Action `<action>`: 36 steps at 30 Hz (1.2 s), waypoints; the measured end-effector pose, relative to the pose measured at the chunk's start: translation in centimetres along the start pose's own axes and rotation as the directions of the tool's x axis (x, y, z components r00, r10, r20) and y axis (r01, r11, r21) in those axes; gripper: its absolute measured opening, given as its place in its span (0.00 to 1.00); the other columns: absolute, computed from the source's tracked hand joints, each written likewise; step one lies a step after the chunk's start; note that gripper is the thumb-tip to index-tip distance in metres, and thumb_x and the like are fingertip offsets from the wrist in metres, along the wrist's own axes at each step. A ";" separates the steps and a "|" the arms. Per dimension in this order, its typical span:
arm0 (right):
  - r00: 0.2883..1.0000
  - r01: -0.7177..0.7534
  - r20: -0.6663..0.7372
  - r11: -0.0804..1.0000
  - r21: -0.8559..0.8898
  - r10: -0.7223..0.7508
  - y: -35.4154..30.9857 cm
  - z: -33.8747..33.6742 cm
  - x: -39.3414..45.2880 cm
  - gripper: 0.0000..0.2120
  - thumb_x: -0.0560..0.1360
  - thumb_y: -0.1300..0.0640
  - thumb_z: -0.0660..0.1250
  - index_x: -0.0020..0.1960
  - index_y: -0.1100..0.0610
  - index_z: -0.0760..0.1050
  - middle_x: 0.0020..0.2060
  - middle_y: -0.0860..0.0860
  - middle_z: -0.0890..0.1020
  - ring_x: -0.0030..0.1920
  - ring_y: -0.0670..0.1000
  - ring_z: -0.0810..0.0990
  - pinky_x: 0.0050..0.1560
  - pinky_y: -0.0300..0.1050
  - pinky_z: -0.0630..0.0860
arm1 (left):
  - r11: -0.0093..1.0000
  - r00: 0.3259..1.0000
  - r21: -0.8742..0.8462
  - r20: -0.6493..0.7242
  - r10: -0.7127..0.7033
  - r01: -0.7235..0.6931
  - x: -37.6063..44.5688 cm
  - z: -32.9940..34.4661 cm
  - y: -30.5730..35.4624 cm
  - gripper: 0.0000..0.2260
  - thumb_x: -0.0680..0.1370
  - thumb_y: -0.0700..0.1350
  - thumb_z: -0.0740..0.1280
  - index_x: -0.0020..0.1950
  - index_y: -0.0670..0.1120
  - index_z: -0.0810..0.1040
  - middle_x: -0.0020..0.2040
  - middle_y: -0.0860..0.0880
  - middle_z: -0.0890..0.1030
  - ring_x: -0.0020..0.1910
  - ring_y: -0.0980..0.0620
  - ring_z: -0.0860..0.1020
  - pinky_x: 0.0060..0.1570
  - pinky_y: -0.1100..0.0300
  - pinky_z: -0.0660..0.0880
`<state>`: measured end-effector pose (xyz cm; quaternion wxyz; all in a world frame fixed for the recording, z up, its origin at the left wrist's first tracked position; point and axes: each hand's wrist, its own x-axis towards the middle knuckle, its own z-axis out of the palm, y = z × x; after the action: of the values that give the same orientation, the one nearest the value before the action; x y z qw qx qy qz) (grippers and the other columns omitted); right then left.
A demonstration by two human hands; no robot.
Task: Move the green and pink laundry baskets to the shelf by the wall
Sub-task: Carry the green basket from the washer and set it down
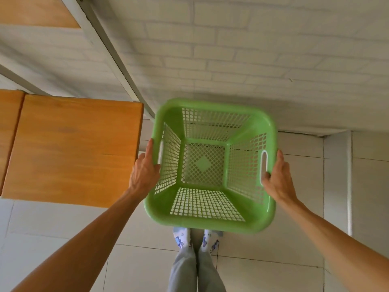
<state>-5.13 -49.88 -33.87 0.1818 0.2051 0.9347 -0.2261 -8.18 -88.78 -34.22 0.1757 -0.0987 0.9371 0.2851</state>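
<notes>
An empty green lattice laundry basket (212, 223) is held in the air in front of me, above the floor and just right of the shelf. My left hand (145, 169) grips its left rim, fingers under the edge beside the left handle slot. On the opposite rim my right hand (277, 178) holds on, with the thumb hooked in the right handle slot. The wooden shelf board (71, 148) with a white metal frame (109, 41) stands at the left against the white brick wall (252, 60). No pink basket is in view.
A higher wooden board (35, 11) of the same shelf shows at the top left. My feet in patterned socks (197, 239) stand on the pale tiled floor (273, 249) below the basket. A white ledge or step (357, 186) runs along the right side.
</notes>
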 end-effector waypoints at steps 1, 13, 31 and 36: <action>1.000 -0.001 -0.004 1.000 -0.002 0.001 -0.2 0.1 0.1 0.41 0.78 0.63 0.67 0.82 0.53 0.46 0.60 0.62 0.71 0.37 0.56 0.78 0.34 0.53 0.82 | 1.000 1.000 0.005 -0.003 -0.001 0.001 0.2 0.1 -0.1 0.42 0.76 0.34 0.70 0.82 0.54 0.49 0.55 0.38 0.78 0.36 0.48 0.80 0.26 0.53 0.80; 0.997 0.030 0.072 1.000 -0.005 -0.030 -1.0 0.2 0.0 0.43 0.78 0.62 0.69 0.82 0.56 0.44 0.65 0.65 0.72 0.51 0.62 0.81 0.44 0.53 0.81 | 0.990 0.997 0.128 0.050 -0.063 0.056 -0.1 -0.3 -1.0 0.43 0.76 0.33 0.71 0.82 0.48 0.47 0.51 0.36 0.78 0.38 0.42 0.81 0.34 0.43 0.81; 0.965 -0.105 0.256 0.981 0.166 0.060 -12.2 -18.2 -21.8 0.31 0.83 0.41 0.53 0.78 0.60 0.62 0.71 0.60 0.72 0.69 0.60 0.74 0.67 0.60 0.74 | 0.966 0.958 0.251 0.287 -0.017 -0.058 -18.0 -18.9 16.0 0.33 0.79 0.55 0.67 0.79 0.45 0.58 0.74 0.39 0.66 0.72 0.37 0.67 0.66 0.36 0.71; 0.979 -0.080 0.197 0.989 0.125 0.055 -12.9 -22.5 -27.6 0.29 0.83 0.39 0.52 0.74 0.60 0.66 0.68 0.61 0.74 0.68 0.62 0.74 0.65 0.60 0.74 | 0.941 0.922 0.211 0.342 0.182 -0.264 -23.8 -21.4 20.7 0.33 0.80 0.58 0.65 0.79 0.44 0.59 0.76 0.39 0.66 0.73 0.38 0.67 0.69 0.39 0.69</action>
<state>6.77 -57.49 1.31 0.2652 0.2254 0.8882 -0.2999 1.90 -82.02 1.89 0.3015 0.0800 0.9301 0.1937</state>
